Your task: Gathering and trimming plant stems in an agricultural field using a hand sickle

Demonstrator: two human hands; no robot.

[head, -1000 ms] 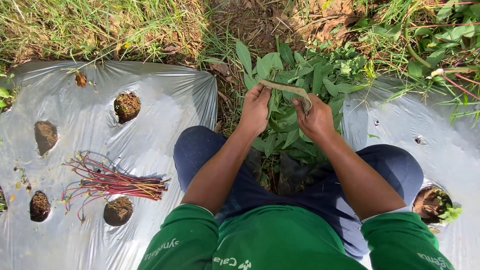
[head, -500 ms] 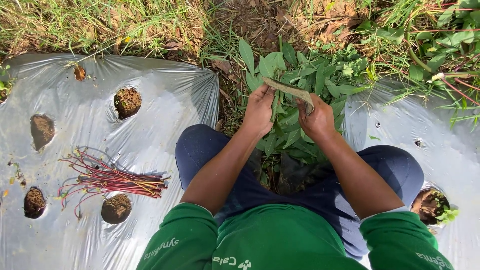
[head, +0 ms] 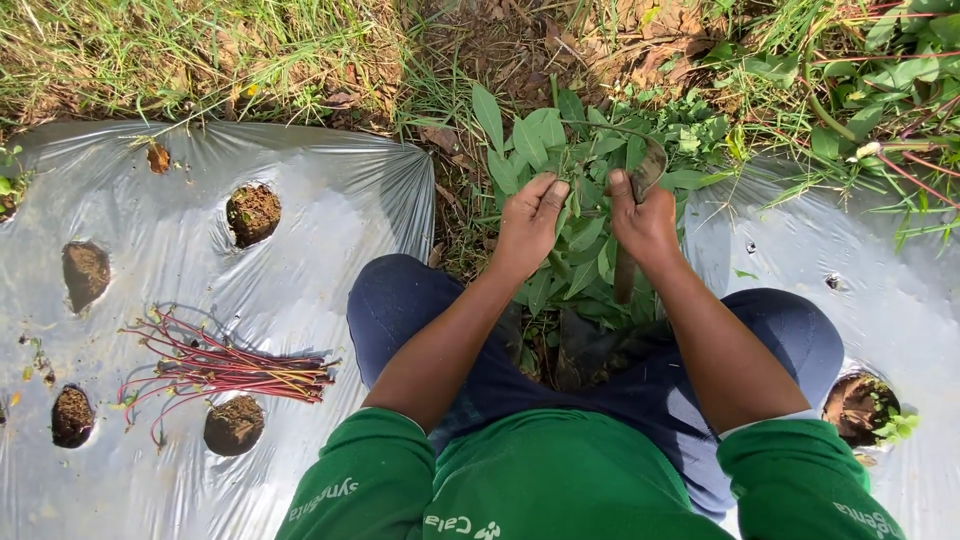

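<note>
I am squatting over a clump of green leafy stems (head: pixel 580 170) between two plastic sheets. My left hand (head: pixel 528 222) pinches a thin green stem of that clump between thumb and fingers. My right hand (head: pixel 645 222) grips a small curved sickle (head: pixel 643 172), blade tip up by the leaves, its wooden handle pointing down below my fist. The two hands are close together, a few leaves between them.
Silver plastic mulch (head: pixel 150 300) covers the ground at left, with several round soil holes (head: pixel 252 212). A bundle of red stem cuttings (head: pixel 225 368) lies on it. Another mulch sheet (head: pixel 900 290) at right has a hole with a small seedling (head: pixel 870 410). Grass lies beyond.
The sickle has swung from lying across the top of the leaves to standing upright in my right hand. My left hand has shifted slightly on the stem.
</note>
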